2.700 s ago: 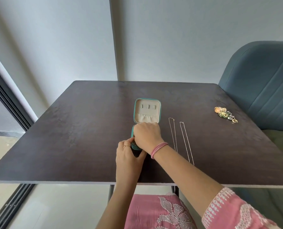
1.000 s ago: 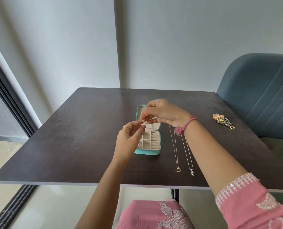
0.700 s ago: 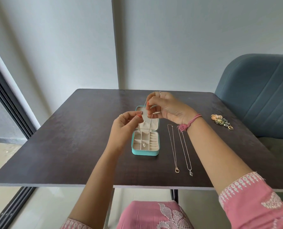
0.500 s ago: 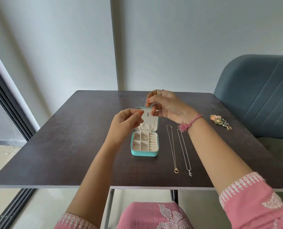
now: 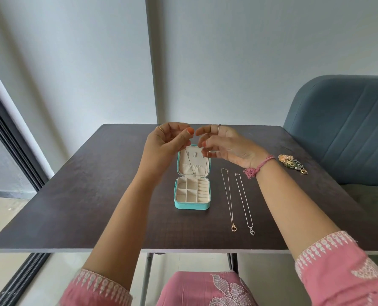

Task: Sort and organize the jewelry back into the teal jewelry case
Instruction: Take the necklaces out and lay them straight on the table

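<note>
- head view: teal jewelry case (image 5: 192,205) lies open at the middle of the dark table (image 5: 95,195), lid standing up at the far side, cream compartments facing up
- left hand (image 5: 163,146) raised above the case lid, fingers curled, thumb and fingers pinching one end of a thin necklace (image 5: 189,161)
- right hand (image 5: 223,145) raised just beside the left, palm turned inward, fingers bent and pinching the other end of the same chain
- chain hangs in a loop in front of the lid, its small pendant (image 5: 193,172) dangling just above the back edge of the case tray; touching or not, cannot tell
- gold chain (image 5: 228,195) lies straight on the table right of the case, ring pendant at the near end
- silver chain (image 5: 245,199) lies just beside it, further right, apart from it, pendant at the near end
- pile of coloured earrings (image 5: 292,163) near the right table edge, well apart from the case
- pink thread band (image 5: 258,166) on right wrist
- blue chair (image 5: 342,129) behind the table on the right
</note>
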Motion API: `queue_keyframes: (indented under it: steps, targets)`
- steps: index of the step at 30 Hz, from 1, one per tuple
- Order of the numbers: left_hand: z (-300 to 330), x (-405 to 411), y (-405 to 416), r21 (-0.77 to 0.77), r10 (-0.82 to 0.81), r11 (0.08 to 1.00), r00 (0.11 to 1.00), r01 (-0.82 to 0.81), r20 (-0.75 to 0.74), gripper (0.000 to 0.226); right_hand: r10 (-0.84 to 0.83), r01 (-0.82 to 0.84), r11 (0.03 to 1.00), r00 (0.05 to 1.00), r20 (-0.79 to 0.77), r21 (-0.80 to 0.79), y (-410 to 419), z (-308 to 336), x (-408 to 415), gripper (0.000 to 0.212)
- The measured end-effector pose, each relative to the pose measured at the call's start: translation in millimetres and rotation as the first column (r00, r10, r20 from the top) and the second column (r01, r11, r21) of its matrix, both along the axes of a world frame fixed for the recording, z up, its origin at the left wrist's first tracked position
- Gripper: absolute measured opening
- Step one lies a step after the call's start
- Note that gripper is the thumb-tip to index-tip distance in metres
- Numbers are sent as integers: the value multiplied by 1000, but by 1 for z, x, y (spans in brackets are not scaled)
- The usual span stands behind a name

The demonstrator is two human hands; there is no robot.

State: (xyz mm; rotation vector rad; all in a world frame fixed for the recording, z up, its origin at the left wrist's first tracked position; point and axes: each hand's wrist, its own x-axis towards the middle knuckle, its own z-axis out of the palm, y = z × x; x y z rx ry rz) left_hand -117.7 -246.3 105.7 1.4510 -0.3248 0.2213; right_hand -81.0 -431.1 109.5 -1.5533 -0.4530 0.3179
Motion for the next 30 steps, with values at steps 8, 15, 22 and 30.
queue_keyframes:
  steps: [8,15,22,30]
  targets:
    - [10,-8,-5,-140,-56,989,998,51,-37,6,70,-52,971,995,71,-234,3,-2,-5,19]
    - [22,-11,7,-460,-137,884,987,82,-88,17,54,-4,905,993,105,-426,6,-12,-9,27]
    - [13,-9,23,-553,-59,833,992,-13,-112,23,44,-3,935,993,-106,353,1,-3,-12,24]
    - [-19,-1,20,-31,237,971,970,-238,-52,26,15,66,835,990,-142,546,5,17,-22,18]
